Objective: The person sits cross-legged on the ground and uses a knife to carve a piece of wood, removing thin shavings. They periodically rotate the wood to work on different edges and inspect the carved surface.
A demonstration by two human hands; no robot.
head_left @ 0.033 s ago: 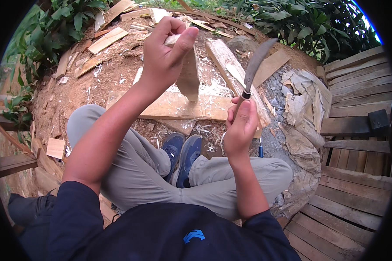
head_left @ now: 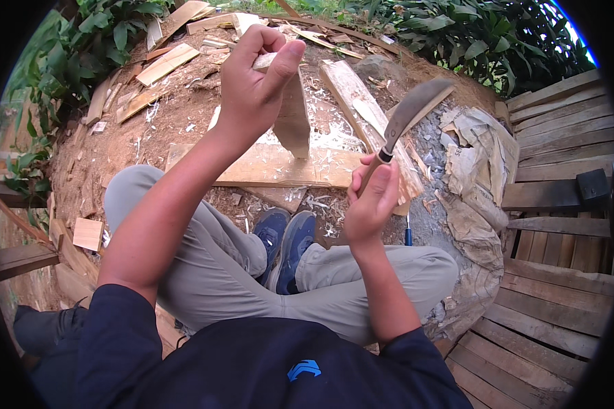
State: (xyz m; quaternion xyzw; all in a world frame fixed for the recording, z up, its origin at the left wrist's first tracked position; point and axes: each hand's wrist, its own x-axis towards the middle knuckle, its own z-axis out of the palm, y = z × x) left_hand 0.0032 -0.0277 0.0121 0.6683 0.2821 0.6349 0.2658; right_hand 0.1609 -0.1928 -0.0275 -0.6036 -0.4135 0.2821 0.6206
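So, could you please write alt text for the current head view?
The left hand grips one end of a wooden piece, and the right hand holds a curved knife. Pale shavings litter the ground around a plank.

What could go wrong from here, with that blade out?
1. The left hand grips the wood piece bare, so a stray stroke of the curved knife in the right hand might cut it.
2. The wood piece's tapered lower end appears to rest on the plank; it could skid.
3. The trousers lie close below the right hand, so a slip toward the body might reach a leg.
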